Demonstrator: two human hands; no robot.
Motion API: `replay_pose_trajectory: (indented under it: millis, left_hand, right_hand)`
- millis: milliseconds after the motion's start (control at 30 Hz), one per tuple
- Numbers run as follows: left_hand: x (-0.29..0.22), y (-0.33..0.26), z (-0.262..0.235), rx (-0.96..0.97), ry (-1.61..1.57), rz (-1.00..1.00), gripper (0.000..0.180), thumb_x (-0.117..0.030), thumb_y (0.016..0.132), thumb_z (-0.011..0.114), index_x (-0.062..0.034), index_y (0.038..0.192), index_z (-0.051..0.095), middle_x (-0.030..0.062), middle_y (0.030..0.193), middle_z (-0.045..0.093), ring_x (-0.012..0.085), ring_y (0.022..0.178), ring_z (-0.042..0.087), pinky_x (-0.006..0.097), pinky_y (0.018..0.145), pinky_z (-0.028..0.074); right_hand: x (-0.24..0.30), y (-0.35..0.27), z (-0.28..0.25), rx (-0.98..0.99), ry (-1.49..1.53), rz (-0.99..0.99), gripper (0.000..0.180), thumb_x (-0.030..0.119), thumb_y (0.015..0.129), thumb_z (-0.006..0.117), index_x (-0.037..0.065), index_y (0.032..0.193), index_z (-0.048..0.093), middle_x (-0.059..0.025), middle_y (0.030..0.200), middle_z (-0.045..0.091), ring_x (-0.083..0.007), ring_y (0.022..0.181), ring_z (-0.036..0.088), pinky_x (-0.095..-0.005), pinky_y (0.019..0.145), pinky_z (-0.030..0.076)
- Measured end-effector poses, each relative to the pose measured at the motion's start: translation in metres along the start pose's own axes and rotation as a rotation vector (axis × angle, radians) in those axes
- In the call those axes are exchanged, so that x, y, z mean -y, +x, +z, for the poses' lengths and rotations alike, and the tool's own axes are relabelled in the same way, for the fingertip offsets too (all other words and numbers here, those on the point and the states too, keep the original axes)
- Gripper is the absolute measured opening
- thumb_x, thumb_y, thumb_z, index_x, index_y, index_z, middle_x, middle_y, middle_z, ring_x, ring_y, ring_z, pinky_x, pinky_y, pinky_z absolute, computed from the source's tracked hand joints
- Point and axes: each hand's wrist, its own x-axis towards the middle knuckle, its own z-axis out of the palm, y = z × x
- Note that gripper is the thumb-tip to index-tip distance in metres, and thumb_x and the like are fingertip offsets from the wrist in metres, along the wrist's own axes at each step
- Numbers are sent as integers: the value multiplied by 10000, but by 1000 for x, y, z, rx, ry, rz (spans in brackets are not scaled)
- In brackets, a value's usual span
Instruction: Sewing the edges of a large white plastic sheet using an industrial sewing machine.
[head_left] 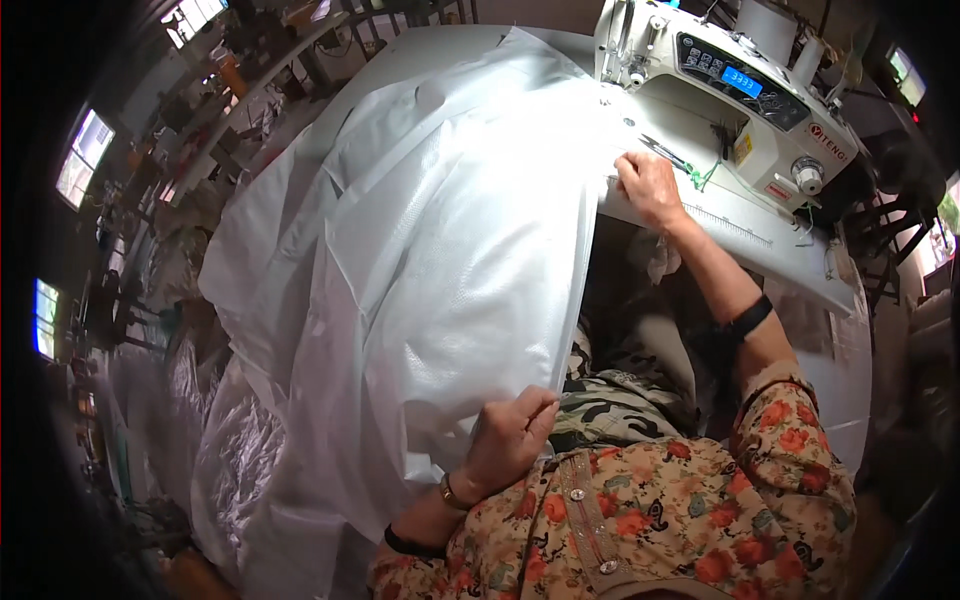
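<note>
Two hands keep one long edge of the white woven sheet (440,250) stretched. The left hand (508,435) grips the near end over the lap, and the right hand (648,185) presses the far end onto the sewing machine (740,90) bed. I judge the edge is aligned, but most of this seam remains unsewn.

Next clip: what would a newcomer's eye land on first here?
A big sheet of white fabric fills the middle, spilling off the table's left side. The left hand grips its near edge; the right hand presses it down beside the white sewing machine at upper right.
</note>
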Motion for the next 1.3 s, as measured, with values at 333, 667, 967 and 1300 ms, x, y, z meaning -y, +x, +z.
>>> replay_pose_trajectory:
  millis: [333, 667, 967, 1300]
  left_hand:
    - [4, -8, -5, -145, -140, -121, 109, 0, 896, 626, 45, 988, 665, 47, 833, 606, 80, 714, 514, 228, 632, 419]
    - [-17, -23, 1, -236, -297, -321, 372, 66, 951, 509, 29, 1311, 591, -30, 952, 599, -30, 680, 439, 134, 609, 379]
    - [-30, -5, 16, -370, 141, -112, 365, 17, 844, 696, 43, 1203, 636, 23, 862, 549, 72, 635, 451, 222, 541, 375]
    - [-20, 8, 18, -450, 418, 41, 91, -77, 857, 715, -25, 904, 657, 85, 757, 571, 258, 590, 551, 366, 526, 426]
  right_hand:
    - [37, -64, 9, 75, 73, -811, 29, 84, 833, 653, 89, 852, 632, -92, 819, 620, -282, 825, 604, -401, 830, 457]
    - [83, -131, 2, 451, 136, -1012, 278, 215, 843, 735, 147, 1080, 607, -23, 1089, 575, -218, 1104, 539, -512, 1100, 331]
    - [83, -126, 6, 502, 77, -1041, 208, 243, 896, 682, 107, 1019, 583, -50, 976, 544, -236, 1031, 532, -503, 1061, 327]
    - [87, -126, 5, 532, 107, -1022, 184, 228, 881, 681, 101, 869, 548, -54, 871, 522, -237, 907, 537, -450, 960, 376]
